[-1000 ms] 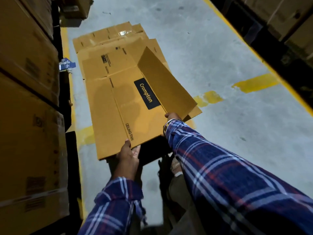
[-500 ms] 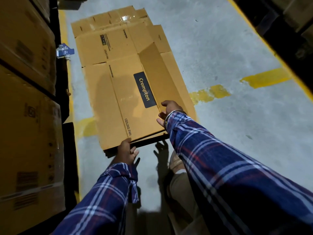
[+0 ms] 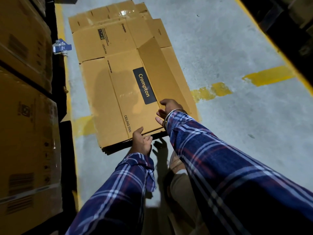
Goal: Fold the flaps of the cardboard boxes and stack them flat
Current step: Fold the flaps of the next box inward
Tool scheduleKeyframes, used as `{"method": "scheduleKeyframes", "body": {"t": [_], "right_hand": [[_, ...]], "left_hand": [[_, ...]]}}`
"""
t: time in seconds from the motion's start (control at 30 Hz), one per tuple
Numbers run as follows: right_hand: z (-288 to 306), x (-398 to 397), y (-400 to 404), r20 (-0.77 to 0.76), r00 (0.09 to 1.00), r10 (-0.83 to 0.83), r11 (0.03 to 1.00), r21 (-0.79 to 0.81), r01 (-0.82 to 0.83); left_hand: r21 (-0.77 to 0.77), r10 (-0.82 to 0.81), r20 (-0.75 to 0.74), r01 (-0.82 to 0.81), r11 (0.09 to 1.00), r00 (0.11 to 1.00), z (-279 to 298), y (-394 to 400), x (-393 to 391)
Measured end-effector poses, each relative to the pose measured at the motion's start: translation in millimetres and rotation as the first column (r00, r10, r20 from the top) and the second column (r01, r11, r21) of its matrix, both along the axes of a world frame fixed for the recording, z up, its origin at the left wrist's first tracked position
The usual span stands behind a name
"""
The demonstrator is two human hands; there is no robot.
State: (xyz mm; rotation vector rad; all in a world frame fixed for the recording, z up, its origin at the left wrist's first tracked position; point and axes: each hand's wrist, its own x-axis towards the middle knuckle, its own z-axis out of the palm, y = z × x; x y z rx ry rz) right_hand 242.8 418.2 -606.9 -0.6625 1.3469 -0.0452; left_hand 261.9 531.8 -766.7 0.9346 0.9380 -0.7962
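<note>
A flattened brown Crompton ceiling-fan box [image 3: 118, 102] lies on top of a low stack of flat boxes [image 3: 108, 36] on the concrete floor. Its long right flap [image 3: 162, 77] still stands slightly raised along the crease. My left hand [image 3: 142, 141] hovers at the box's near edge, fingers relaxed and spread, holding nothing. My right hand [image 3: 166, 110] is just above the near right corner beside the raised flap, fingers loosely curled, gripping nothing.
Stacked full cartons [image 3: 25, 116] on racking line the left side. A blue scrap [image 3: 61, 47] lies by the rack. Yellow floor lines [image 3: 269, 76] run to the right, with dark shelving [image 3: 288, 22] at the far right. My knee [image 3: 179, 168] shows below the hands.
The box has been lowered from my hands onto the stack. Both hands have let go of it and pulled slightly back. The right flap has dropped lower.
</note>
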Motion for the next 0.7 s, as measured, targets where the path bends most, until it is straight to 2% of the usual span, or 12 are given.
{"method": "scheduleKeyframes", "body": {"t": [0.1, 0.17, 0.3, 0.4, 0.7], "right_hand": [[-2, 4, 0, 0.013, 1.000, 0.026, 1.000, -0.016, -0.026], [-6, 6, -3, 0.001, 0.999, 0.050, 0.998, -0.039, -0.050], [1, 8, -9, 0.011, 0.999, 0.041, 0.999, -0.027, -0.041], [14, 10, -12, 0.047, 0.999, 0.023, 1.000, -0.021, -0.022], [51, -2, -11, 0.122, 0.990, -0.065, 0.997, -0.021, 0.068]], "left_hand": [[-0.069, 0.066, 0.080, -0.060, 0.996, 0.995, -3, -17, 13], [-0.102, 0.055, 0.138, -0.041, 0.994, 0.989, 3, -31, 28], [0.059, -0.059, 0.163, 0.050, 0.997, 0.985, 30, -43, 57], [0.120, -0.153, 0.213, 0.129, 0.984, 0.965, 44, -39, 58], [0.116, -0.348, 0.253, 0.329, 0.937, 0.903, 77, -24, 17]]}}
